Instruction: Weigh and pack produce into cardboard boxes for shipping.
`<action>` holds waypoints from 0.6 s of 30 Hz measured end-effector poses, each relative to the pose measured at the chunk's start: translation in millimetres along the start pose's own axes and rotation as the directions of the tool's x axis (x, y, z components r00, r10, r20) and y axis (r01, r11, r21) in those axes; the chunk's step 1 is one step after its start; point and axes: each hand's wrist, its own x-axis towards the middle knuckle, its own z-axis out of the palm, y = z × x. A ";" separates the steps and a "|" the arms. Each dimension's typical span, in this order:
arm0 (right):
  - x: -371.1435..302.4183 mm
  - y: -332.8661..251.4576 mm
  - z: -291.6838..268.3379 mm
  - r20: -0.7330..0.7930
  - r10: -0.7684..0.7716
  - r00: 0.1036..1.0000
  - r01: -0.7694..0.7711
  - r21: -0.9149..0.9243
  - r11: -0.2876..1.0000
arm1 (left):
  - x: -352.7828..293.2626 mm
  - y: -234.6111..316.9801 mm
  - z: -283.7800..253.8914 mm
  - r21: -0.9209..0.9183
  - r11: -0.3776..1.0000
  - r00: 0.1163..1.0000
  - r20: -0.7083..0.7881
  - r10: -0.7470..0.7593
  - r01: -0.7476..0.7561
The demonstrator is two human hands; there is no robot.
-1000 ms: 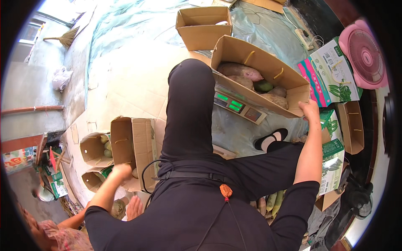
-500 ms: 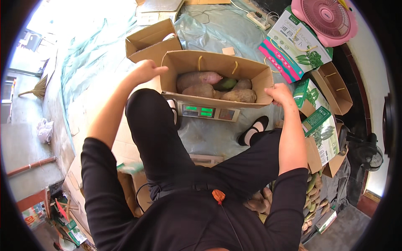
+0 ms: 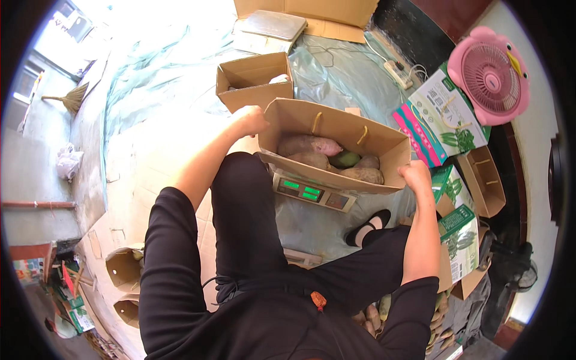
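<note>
An open cardboard box with yellow cord handles sits in front of me, over a digital scale with lit green displays. Large root vegetables lie inside, mostly brownish-pink, with a green one among them. My left hand is closed at the box's upper left edge. At the right edge my right hand pinches the cardboard, thumb and fingers around the rim. The box hides most of the scale, and I cannot tell whether its full weight rests there.
A smaller open carton stands just behind. To the right are printed cartons, an open box and a pink fan. A power strip lies at the back. Root vegetables are piled at lower right, near a black fan.
The whole view has shifted, so the scene sits lower and farther right. My left hand's extended finger has folded in at the box edge. My right hand stays on the right rim.
</note>
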 end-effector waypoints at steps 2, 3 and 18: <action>-1.5 -5.6 -4.0 -0.031 -0.043 0.999 0.046 0.085 0.995 | 3.6 -9.8 -1.7 -0.025 1.000 1.000 -0.018 -0.001 0.000; -1.1 -9.7 -5.9 -0.059 -0.074 0.995 0.083 0.175 0.981 | 6.0 -15.1 -2.4 -0.057 0.998 0.999 -0.040 0.002 -0.004; -38.2 -256.9 34.0 0.012 -0.520 0.854 0.512 -0.192 0.837 | -87.4 -274.0 16.1 -0.556 0.822 0.865 -0.343 -0.366 0.128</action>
